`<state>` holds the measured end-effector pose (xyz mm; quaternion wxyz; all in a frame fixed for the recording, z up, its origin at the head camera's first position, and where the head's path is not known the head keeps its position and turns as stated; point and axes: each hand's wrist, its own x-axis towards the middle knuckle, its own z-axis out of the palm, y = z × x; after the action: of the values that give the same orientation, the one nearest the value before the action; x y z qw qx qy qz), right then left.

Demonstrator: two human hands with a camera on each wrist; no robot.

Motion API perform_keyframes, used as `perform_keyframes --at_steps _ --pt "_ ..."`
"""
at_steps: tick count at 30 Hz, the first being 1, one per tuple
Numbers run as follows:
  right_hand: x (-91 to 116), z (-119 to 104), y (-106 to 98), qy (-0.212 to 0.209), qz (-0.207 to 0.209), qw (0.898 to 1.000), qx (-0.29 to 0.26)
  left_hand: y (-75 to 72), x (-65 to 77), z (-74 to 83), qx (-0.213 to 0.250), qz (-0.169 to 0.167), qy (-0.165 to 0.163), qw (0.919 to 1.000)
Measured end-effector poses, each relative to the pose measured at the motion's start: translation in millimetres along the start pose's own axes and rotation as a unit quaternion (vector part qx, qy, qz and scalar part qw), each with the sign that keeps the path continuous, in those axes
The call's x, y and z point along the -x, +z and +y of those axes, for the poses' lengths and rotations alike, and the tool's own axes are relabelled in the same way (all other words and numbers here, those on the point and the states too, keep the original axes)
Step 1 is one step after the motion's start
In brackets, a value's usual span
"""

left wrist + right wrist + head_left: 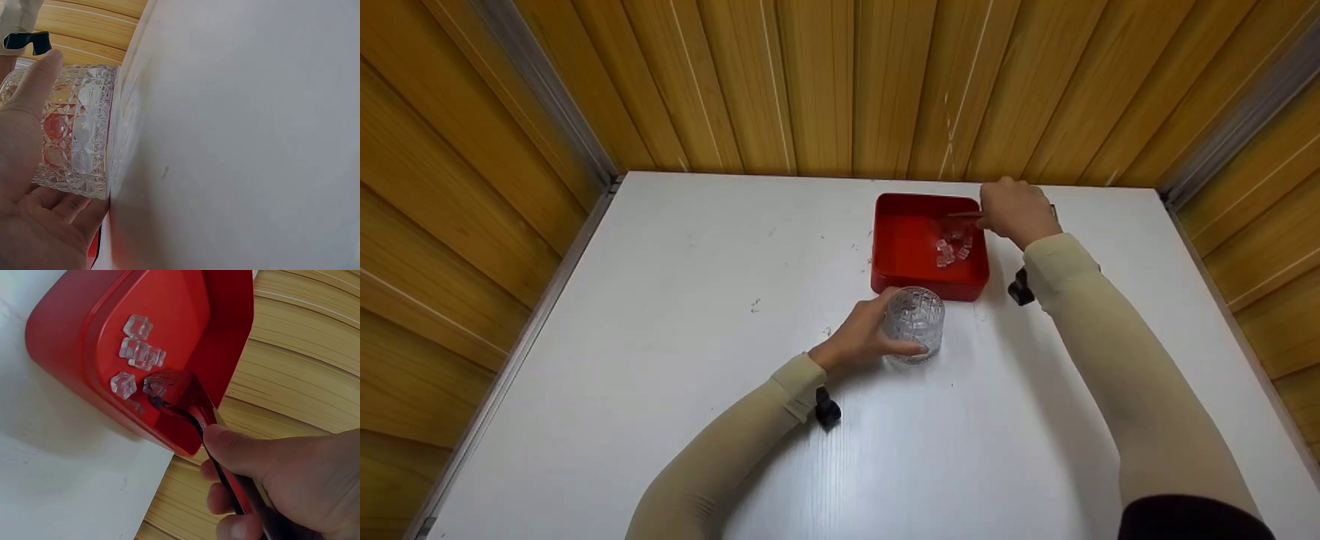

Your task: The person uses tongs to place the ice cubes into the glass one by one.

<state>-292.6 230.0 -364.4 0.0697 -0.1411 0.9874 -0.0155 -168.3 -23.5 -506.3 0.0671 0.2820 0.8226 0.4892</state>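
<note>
Head view: I log clear ice-like cubes [947, 252] near-left of the right hand [1020, 210], which grips a shiny fork-tipped metal utensil [964, 214]; left hand [862, 334] holds clear round glass tumbler [916, 319].

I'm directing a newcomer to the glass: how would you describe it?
On the white table, find the red box. At its near side, the left hand holds the glass. Unlike the small clear cubes inside the box, it is round, patterned and bigger.

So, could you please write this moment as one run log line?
left hand: holds glass | right hand: holds tongs reaching into red box | clear cubes: inside box
</note>
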Motion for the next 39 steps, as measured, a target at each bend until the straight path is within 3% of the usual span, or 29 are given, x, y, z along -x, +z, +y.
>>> perform_keyframes --at_steps 19,29,39 --pt "-9.2 -11.7 -9.1 0.037 -0.028 0.998 -0.035 -2.2 -1.0 3.0 0.007 -0.001 -0.021 0.9997" --pt "-9.0 -9.3 -6.7 0.04 -0.032 0.998 -0.039 -1.1 -2.0 1.9 -0.005 0.008 -0.003 1.0" --pt "-7.4 -6.6 -3.0 0.042 -0.036 0.997 -0.05 1.2 -2.5 1.3 0.01 0.002 -0.005 0.9999"
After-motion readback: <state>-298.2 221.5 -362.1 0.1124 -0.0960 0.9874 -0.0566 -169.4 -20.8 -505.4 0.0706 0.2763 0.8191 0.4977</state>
